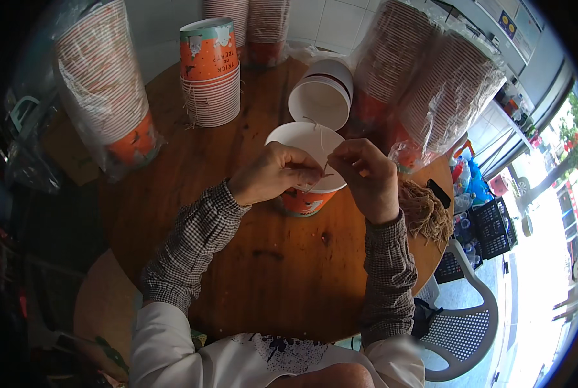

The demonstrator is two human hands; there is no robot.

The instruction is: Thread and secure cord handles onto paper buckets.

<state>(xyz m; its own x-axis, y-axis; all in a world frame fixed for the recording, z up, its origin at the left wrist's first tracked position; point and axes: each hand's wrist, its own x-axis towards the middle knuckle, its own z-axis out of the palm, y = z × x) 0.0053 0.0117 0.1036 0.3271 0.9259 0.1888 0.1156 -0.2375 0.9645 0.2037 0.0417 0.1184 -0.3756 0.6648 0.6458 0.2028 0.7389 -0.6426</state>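
Observation:
An orange paper bucket [304, 202] with a white inside stands upright on the round wooden table [269, 271]. Over its rim, my left hand [272, 174] pinches a thin piece of twine [323, 147] between thumb and fingers. My right hand [370, 181] is closed in a pinch on the same twine, just right of the left fingertips. A loop of the twine rises above the far side of the bucket's mouth. Whether the twine passes through the bucket's wall is hidden by my fingers. To the right of my right wrist lies a bundle of tan twine [426, 213].
Several tall stacks of nested buckets in clear plastic [104, 71] [454, 90] line the table's far edge. A shorter bucket stack [211, 97] stands upside down at back left. White-lined buckets [318, 103] lie on their side behind. At right are a plastic chair [463, 323] and black crates [492, 229].

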